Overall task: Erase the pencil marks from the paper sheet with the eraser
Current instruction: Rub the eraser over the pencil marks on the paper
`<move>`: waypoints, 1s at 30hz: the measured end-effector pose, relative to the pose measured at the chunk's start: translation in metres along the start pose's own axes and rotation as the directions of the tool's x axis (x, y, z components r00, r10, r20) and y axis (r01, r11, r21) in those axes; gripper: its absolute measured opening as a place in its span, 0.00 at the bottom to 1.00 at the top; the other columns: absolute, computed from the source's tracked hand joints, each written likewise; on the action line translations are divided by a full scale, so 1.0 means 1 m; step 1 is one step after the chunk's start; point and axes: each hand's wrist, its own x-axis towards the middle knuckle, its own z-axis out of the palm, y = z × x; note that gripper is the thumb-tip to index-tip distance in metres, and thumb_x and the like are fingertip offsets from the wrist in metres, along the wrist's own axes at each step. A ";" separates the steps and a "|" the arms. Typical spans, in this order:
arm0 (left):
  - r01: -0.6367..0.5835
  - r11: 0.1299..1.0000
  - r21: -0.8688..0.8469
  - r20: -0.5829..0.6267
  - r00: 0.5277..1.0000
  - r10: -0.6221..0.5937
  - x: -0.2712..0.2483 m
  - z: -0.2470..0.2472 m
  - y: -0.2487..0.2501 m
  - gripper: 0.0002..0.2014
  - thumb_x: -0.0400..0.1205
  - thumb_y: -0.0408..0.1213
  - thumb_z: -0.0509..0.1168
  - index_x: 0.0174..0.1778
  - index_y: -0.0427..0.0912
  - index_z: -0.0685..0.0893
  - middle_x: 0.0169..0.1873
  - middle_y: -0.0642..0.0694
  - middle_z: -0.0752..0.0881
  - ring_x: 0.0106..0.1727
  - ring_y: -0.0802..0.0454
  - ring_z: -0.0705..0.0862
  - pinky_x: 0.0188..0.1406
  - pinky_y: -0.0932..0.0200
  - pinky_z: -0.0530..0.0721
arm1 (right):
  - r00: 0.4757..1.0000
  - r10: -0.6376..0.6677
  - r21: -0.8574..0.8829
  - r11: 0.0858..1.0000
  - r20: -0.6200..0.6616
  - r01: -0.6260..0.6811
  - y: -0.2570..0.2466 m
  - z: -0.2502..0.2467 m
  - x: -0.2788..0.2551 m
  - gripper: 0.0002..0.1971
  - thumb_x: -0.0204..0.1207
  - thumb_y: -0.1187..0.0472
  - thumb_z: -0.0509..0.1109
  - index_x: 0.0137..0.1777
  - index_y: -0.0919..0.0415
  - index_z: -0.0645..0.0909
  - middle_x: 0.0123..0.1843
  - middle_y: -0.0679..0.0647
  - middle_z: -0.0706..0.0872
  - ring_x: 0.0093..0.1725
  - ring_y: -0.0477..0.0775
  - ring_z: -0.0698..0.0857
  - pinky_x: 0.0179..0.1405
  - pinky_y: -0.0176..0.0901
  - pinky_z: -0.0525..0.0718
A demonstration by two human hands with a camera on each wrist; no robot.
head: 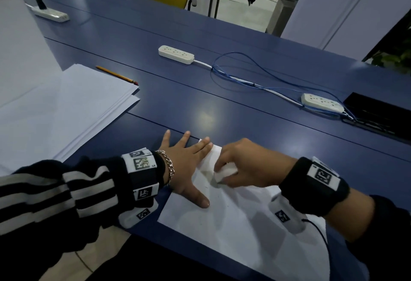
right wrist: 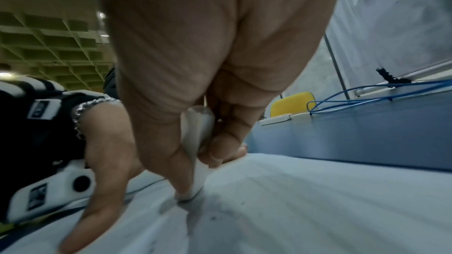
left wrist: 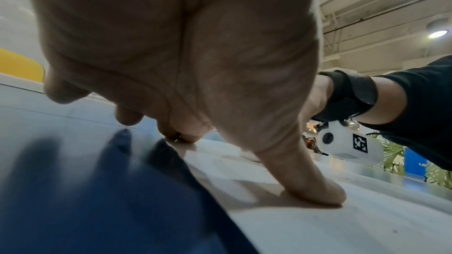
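A white paper sheet (head: 240,218) lies on the blue table near the front edge. My left hand (head: 189,165) lies flat with its fingers spread, the thumb (left wrist: 315,186) and some fingers pressing the sheet's left part. My right hand (head: 242,165) pinches a white eraser (head: 224,173) between thumb and fingers. In the right wrist view the eraser (right wrist: 199,154) stands tilted with its lower tip on the paper (right wrist: 305,200). Faint grey smudges and specks show on the sheet beside the tip.
A stack of white paper (head: 57,111) lies at the left with a yellow pencil (head: 116,75) at its far corner. White power strips (head: 175,54) (head: 322,102) and blue cables (head: 255,74) cross the table's middle. A black keyboard (head: 378,114) sits at the right.
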 end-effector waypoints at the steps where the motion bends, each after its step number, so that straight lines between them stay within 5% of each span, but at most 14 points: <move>1: 0.005 1.000 -0.004 0.000 1.000 -0.005 0.000 0.000 0.000 0.77 0.54 0.92 0.60 0.87 0.57 0.24 0.87 0.63 0.27 0.89 0.37 0.27 0.77 0.15 0.28 | 1.000 0.013 -0.008 1.000 -0.008 -0.013 0.002 -0.003 0.003 0.18 0.69 0.40 0.72 0.57 0.42 0.87 0.50 0.43 0.86 0.49 0.47 0.85 0.51 0.48 0.85; 5: 0.017 1.000 0.008 -0.004 1.000 -0.017 0.000 0.000 0.001 0.77 0.53 0.92 0.59 0.87 0.58 0.24 0.87 0.64 0.27 0.88 0.37 0.26 0.74 0.14 0.25 | 0.983 0.097 -0.047 0.993 -0.158 -0.106 0.008 -0.007 0.013 0.15 0.71 0.51 0.75 0.58 0.49 0.88 0.51 0.50 0.85 0.51 0.56 0.85 0.53 0.52 0.84; 10: 0.028 0.999 0.021 -0.010 1.000 -0.028 -0.001 0.000 0.003 0.77 0.54 0.91 0.60 0.87 0.58 0.24 0.87 0.64 0.27 0.88 0.36 0.25 0.72 0.15 0.23 | 1.000 -0.002 -0.063 0.998 0.020 0.003 -0.005 -0.002 0.002 0.17 0.68 0.45 0.71 0.56 0.43 0.87 0.49 0.45 0.85 0.48 0.50 0.84 0.48 0.47 0.84; 14: 0.035 0.999 0.026 -0.004 0.999 -0.035 0.000 -0.001 0.003 0.77 0.53 0.92 0.59 0.86 0.59 0.23 0.87 0.65 0.27 0.88 0.36 0.26 0.73 0.14 0.24 | 0.984 0.098 -0.076 0.991 -0.151 -0.110 0.007 -0.006 0.013 0.16 0.71 0.51 0.74 0.59 0.48 0.88 0.51 0.49 0.85 0.52 0.55 0.84 0.53 0.50 0.84; 16: 0.033 0.999 0.030 0.005 0.999 -0.033 0.000 -0.001 0.003 0.77 0.53 0.92 0.59 0.86 0.58 0.23 0.87 0.64 0.27 0.88 0.35 0.26 0.74 0.13 0.25 | 0.990 0.055 -0.085 0.994 -0.128 -0.066 0.001 0.003 0.009 0.15 0.70 0.50 0.72 0.57 0.47 0.87 0.50 0.48 0.84 0.51 0.55 0.84 0.51 0.53 0.85; 19: 0.022 0.999 0.035 0.002 1.000 -0.022 0.001 -0.001 0.001 0.77 0.53 0.92 0.58 0.87 0.57 0.24 0.87 0.63 0.27 0.88 0.35 0.27 0.75 0.12 0.27 | 1.000 -0.018 -0.019 1.000 -0.009 0.018 -0.007 0.008 -0.006 0.18 0.67 0.44 0.68 0.57 0.42 0.86 0.48 0.45 0.86 0.47 0.49 0.85 0.48 0.47 0.85; 25: -0.036 0.999 0.025 -0.011 0.999 0.036 0.005 -0.001 -0.004 0.77 0.54 0.92 0.60 0.88 0.56 0.26 0.88 0.62 0.29 0.89 0.38 0.29 0.80 0.18 0.30 | 0.979 0.118 0.013 0.993 -0.164 -0.117 0.021 -0.004 -0.034 0.15 0.70 0.46 0.77 0.57 0.43 0.88 0.50 0.39 0.86 0.49 0.41 0.83 0.51 0.34 0.78; 30: -0.098 0.994 0.055 0.003 0.995 0.098 0.019 -0.015 -0.009 0.77 0.54 0.90 0.64 0.88 0.57 0.27 0.88 0.63 0.30 0.89 0.40 0.28 0.82 0.21 0.30 | 0.977 0.103 0.039 0.994 -0.189 -0.098 0.019 -0.008 -0.030 0.16 0.71 0.47 0.76 0.59 0.46 0.88 0.51 0.42 0.87 0.50 0.44 0.85 0.52 0.37 0.80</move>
